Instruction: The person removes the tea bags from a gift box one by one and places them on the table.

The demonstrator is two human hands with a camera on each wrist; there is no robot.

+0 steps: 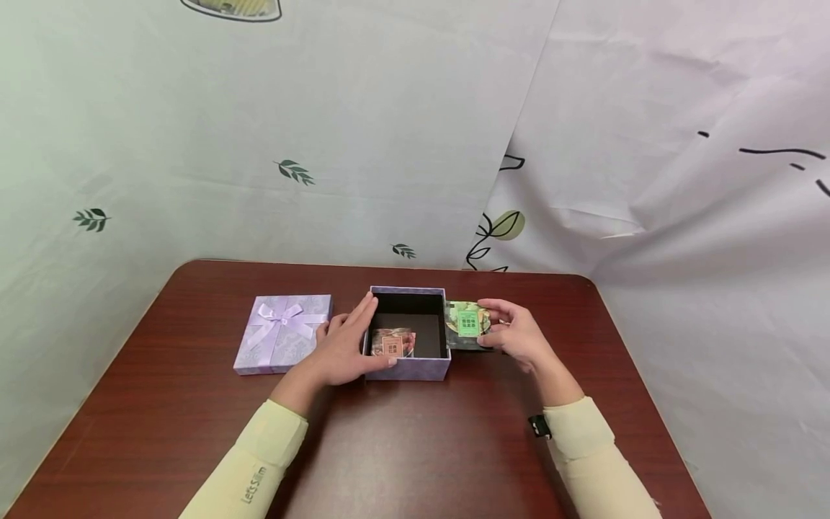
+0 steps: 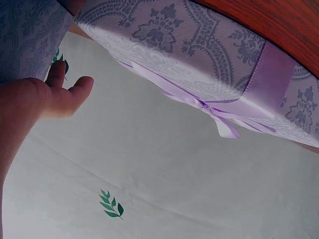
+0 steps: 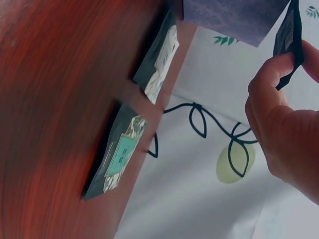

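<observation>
A lavender patterned box [image 1: 408,369] stands without its lid, its black inside facing up. My left hand [image 1: 346,342] rests on its left side, fingers straight along the left wall and thumb at the front rim; the left wrist view shows this hand [image 2: 55,99] against the box wall [image 2: 30,40]. Inside, at the front left, lies a food pouch with a reddish-brown label [image 1: 393,343]. Between thumb and fingers my right hand [image 1: 519,335] pinches a green-labelled food pouch [image 1: 465,322] just right of the box. The right wrist view shows that pouch [image 3: 288,47] edge-on, tilted.
Left of the box lies the lavender lid [image 1: 275,346] with a ribbon bow [image 2: 204,105]. In the right wrist view, a teal-labelled pouch [image 3: 119,154] and a pale-labelled pouch [image 3: 162,62] lie on the table. A white patterned cloth [image 1: 389,144] hangs behind the brown table [image 1: 415,447].
</observation>
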